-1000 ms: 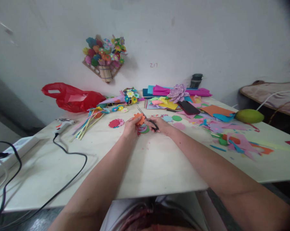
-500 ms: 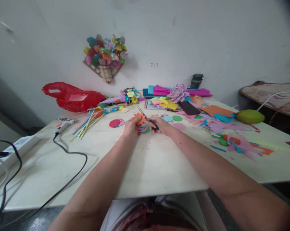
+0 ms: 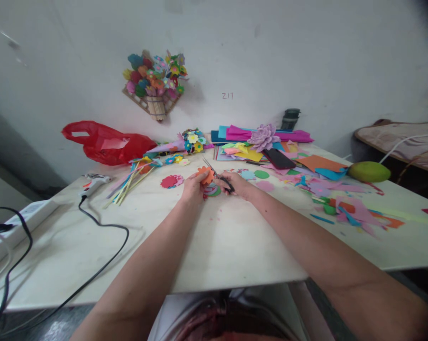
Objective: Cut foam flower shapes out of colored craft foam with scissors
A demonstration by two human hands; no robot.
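Note:
My left hand (image 3: 193, 187) pinches an orange flower-shaped cutout (image 3: 205, 174) a little above the table. My right hand (image 3: 237, 184) is closed on black-handled scissors (image 3: 218, 176), whose blades point up and left at the cutout's edge. Under both hands lie green and pink paper circles (image 3: 214, 191). A red and pink flower cutout (image 3: 171, 181) lies just left of my left hand. Both forearms stretch over the pale tabletop (image 3: 217, 241).
A glue gun (image 3: 93, 183) with its black cable (image 3: 103, 227) lies at the left, and a red plastic bag (image 3: 107, 143) behind it. Coloured sticks (image 3: 130, 182), paper sheets (image 3: 256, 142), a dark phone (image 3: 278, 158) and scraps (image 3: 345, 203) cover the back and right. A green fruit (image 3: 368, 171) sits far right.

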